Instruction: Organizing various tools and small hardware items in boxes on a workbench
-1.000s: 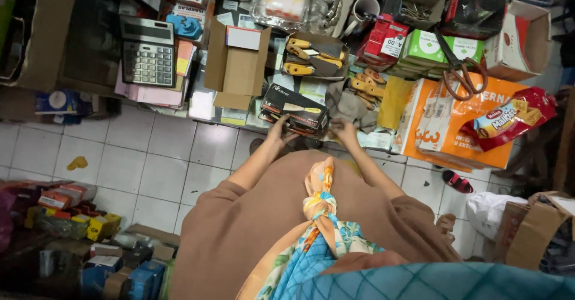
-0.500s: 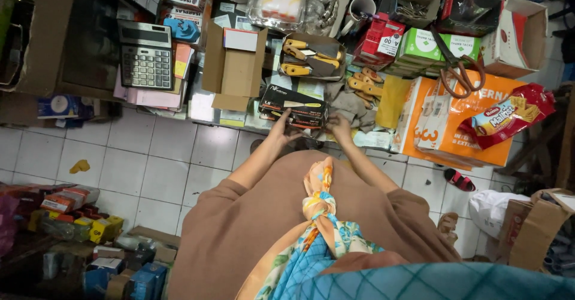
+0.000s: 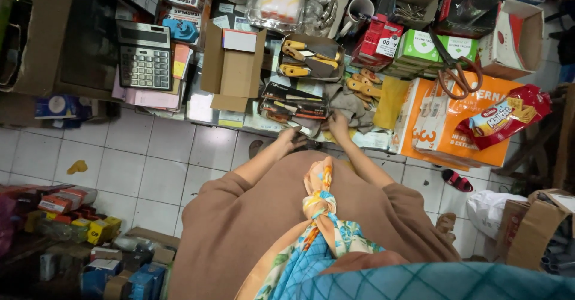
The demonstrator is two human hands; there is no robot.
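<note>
**Figure: Both hands at the black knife packs, front edge of the tabletop**

I viewed the scene from the head camera, looking straight down. The black knife packs (image 3: 293, 102) lay flat at the near edge of the tabletop (image 3: 236, 120); I take them as landmark for everything else. I counted two packs, stacked and slightly fanned, each showing yellow-handled blades under a clear face.

The left hand (image 3: 293, 136) met the packs' near edge, fingers curled on or under the lower pack; whether this grip had fully closed I could not tell. The right hand (image 3: 337, 123) rested just right of the packs, fingers bent on crumpled grey wrapping (image 3: 353, 105); how firmly it gripped was not visible either.

Handling, as I judged it: the packs looked light, flat and fairly stiff, card-backed with a slick plastic front likely to slide one on another. I would take hold at the long edges, thumb above and fingers beneath, and keep the pair level.

Counts around the packs:
- Behind them, one open tray of putty knives (image 3: 311, 57), about four tools.
- Behind-left, one open brown carton (image 3: 230, 66).
- Far left, one grey calculator (image 3: 142, 54).
- Right, loose wooden-handled tools (image 3: 362, 85), three or so, then one orange box (image 3: 461, 126) carrying one pair of orange-handled scissors (image 3: 455, 66) and one red biscuit packet (image 3: 509, 114).
- Behind-right, two green boxes (image 3: 437, 47).
</note>
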